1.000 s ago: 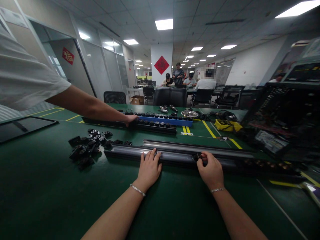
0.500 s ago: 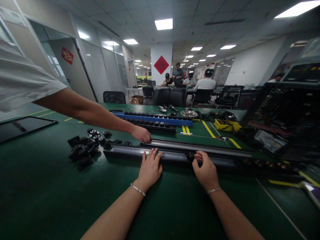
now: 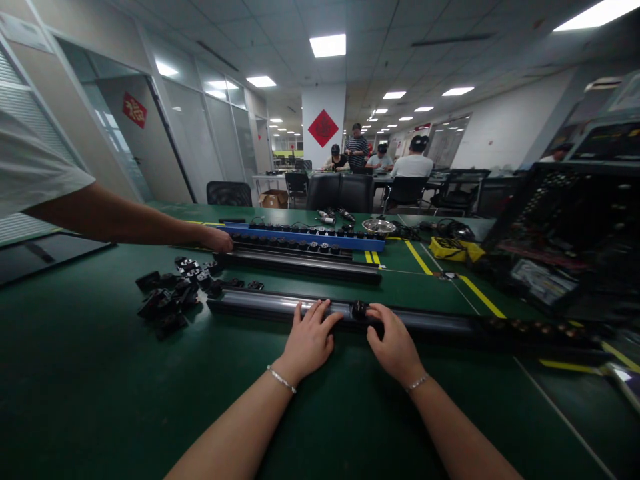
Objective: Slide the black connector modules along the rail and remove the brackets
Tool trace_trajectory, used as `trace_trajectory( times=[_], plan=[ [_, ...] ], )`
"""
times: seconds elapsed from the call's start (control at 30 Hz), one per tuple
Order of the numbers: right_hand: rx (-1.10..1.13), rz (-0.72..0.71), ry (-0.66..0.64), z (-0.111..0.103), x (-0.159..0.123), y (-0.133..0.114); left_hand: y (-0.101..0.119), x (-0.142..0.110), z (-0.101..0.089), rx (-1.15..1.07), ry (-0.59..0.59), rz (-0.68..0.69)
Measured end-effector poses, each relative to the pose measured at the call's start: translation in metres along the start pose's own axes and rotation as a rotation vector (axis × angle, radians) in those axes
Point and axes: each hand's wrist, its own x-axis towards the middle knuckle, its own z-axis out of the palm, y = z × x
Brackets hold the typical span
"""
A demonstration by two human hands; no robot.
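Observation:
A long black rail with a shiny grey channel (image 3: 260, 301) lies across the table in front of me. My left hand (image 3: 311, 337) rests on it, fingers stretched out over the channel. A small black block (image 3: 359, 309) sits in the channel between my hands. Just right of this block is my right hand (image 3: 395, 343), with its fingertips at the block's side and its thumb apart, lower on the rail's near side. At the rail's left end lies a pile of black plastic parts (image 3: 173, 297).
A co-worker's hand (image 3: 219, 238) is on the left end of a second rail (image 3: 310, 265). Behind it stands a blue rail (image 3: 370, 243) with black parts. A metal bowl (image 3: 379, 227), a yellow packet (image 3: 453, 251) and an opened computer case (image 3: 560, 227) stand farther right.
The small black block and my right hand have moved left along the rail. My left hand has shifted slightly right. The co-worker's hand and the second rail have moved left and back.

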Motion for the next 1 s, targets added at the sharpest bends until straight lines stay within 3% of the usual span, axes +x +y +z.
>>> trace_trajectory(
  times=[0.27,0.53,0.8,1.0],
  plan=[
    [-0.042,-0.093,-0.095,0.008,-0.001,-0.007,0.012,0.006,0.005,0.038,-0.029,0.05],
    [-0.119,-0.144,-0.173,0.01,-0.003,-0.005,0.022,0.013,0.009,0.077,-0.063,-0.007],
    [-0.404,-0.056,-0.023,0.006,-0.003,0.007,0.034,0.021,0.009,0.089,-0.06,-0.075],
    [-0.477,-0.023,-0.06,0.003,-0.002,0.015,0.031,0.021,0.006,0.099,-0.071,-0.081]
  ],
)
